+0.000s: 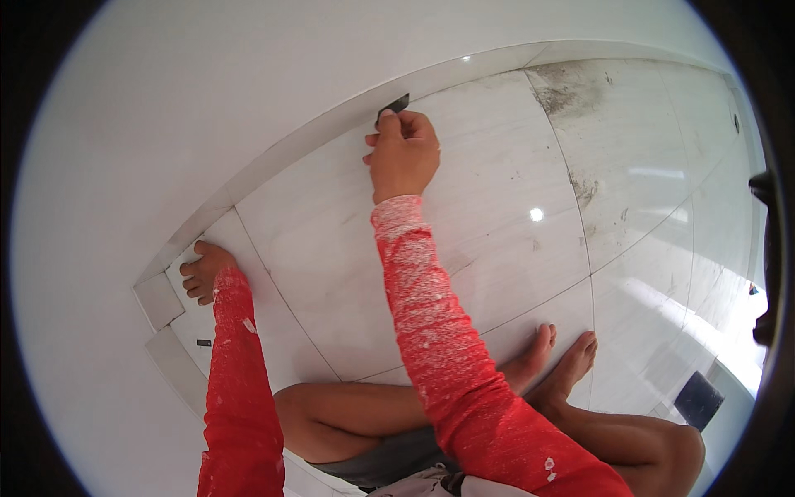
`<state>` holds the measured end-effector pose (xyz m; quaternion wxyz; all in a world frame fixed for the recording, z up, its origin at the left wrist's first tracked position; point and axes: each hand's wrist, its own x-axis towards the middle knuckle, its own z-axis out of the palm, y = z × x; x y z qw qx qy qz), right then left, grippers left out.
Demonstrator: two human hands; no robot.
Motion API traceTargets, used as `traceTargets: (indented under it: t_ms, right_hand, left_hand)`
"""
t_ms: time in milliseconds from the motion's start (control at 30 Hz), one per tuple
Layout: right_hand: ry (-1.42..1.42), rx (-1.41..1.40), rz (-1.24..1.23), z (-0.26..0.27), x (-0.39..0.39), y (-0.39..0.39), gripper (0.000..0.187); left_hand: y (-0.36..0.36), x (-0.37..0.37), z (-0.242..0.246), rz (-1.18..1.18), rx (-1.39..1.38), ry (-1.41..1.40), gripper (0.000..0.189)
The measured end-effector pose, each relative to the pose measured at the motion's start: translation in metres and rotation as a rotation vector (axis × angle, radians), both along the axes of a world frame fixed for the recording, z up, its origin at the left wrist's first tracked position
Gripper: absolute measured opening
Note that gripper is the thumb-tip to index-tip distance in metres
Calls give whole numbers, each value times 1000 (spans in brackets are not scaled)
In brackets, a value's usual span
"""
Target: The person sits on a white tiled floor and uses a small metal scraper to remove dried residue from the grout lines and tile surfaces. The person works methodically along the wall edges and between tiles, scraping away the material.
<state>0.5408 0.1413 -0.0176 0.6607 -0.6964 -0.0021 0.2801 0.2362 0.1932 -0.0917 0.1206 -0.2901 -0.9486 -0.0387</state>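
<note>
My right hand [407,149] pinches a small dark flat blade [396,105], perhaps a scraper. The blade meets the low tile skirting [348,118] at the foot of the white wall, close to the joint with the floor; exact contact is hard to tell. Over to the left, my left hand [208,271] leans on a pale floor tile [310,261] beside the skirting, fingers spread and holding nothing. Both sleeves are red and speckled with white dust.
A small dark object [204,343] lies on the floor near a square tile block [159,300] in the left corner. Grey dirt [562,90] marks the tiles farther right. My bare feet [574,366] rest on the floor, and a dark container [699,399] stands at lower right.
</note>
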Motion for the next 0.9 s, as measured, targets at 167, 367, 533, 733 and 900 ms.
traceTargets:
  t_ms: [167,367,533,733,900]
  right_hand:
    - [-195,-122,-25,-13,-10,16,17]
    - [-178,-118,-40,-13,16,15,16]
    - [-243,-125,63,3,22,12,13]
    - [-144,-97,112,-4,44,6,10]
    - [-119,-105,84,19,43,6,10]
  left_hand:
    - [0,1,1,1,-4,-3,59]
    - [0,-1,-1,15,-24,40,58]
    - [-1,-1,1,-17,-21,2,59]
    - [0,-1,2,-8,-34,-48,59]
    - [0,-3,-2,-32,-7,11,59]
